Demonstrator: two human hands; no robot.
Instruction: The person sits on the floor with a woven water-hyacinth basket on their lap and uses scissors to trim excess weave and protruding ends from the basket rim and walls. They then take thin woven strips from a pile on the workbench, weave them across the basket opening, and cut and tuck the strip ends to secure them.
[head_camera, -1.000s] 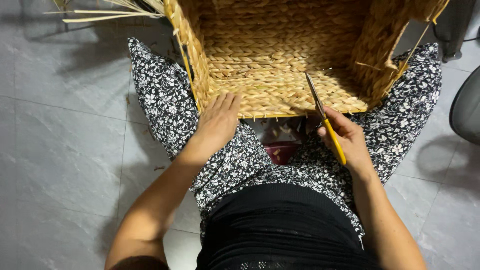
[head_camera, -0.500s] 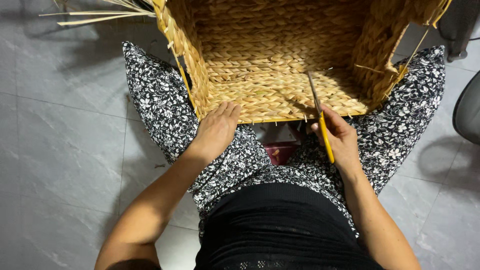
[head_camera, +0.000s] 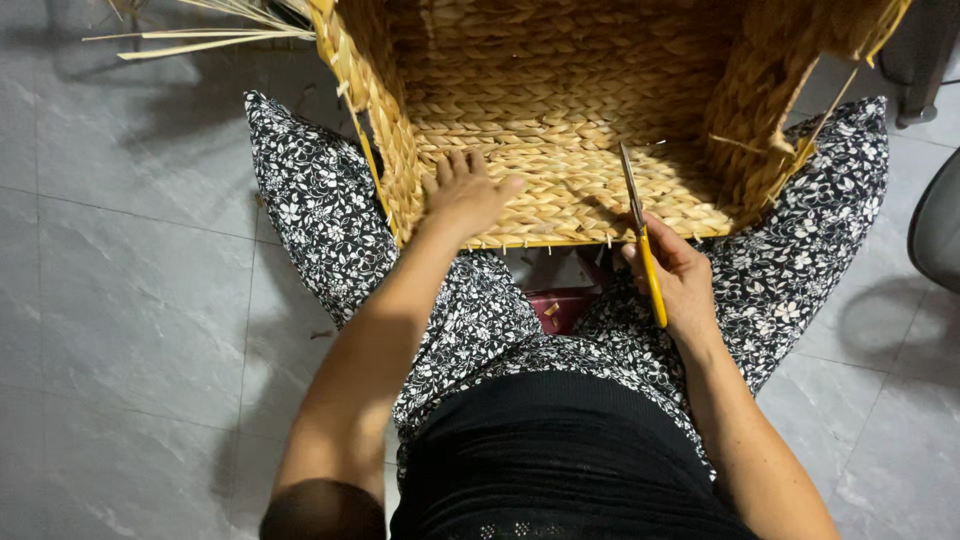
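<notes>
L hand (head_camera: 465, 195) lies flat, fingers spread wide, palm down on the near edge of the woven basket (head_camera: 560, 100), holding nothing, just pressing the weave. R hand (head_camera: 680, 285) is closed round the yellow handles of a pair of scissors (head_camera: 640, 235); whether the blades are parted I can't tell, they look near together.

Scissors' long axis runs almost straight away from the R hand, tips pointing up into the basket bottom, blades lying over the weave just past the near rim. So the cutting end sits between the two hands, closer to the R; the L hand is beside it to the left, apart, not touching the blades. Small stub ends of fibre stick out along the rim just below both hands.

Basket lies tipped with its open side toward the camera, resting on the person's lap, directly ahead of both hands; its side walls rise left of the L hand and right of the R. Legs in black-and-white floral trousers (head_camera: 320, 220) spread either side under it. Btwn the knees, below the hands, a small dark red thing (head_camera: 560, 305), partly hidden. Loose dry straw stalks (head_camera: 200, 35) lie on the grey tiled floor (head_camera: 130, 300) well off beyond the L hand. A dark chair edge (head_camera: 940, 230) shows far right of the R hand.
</notes>
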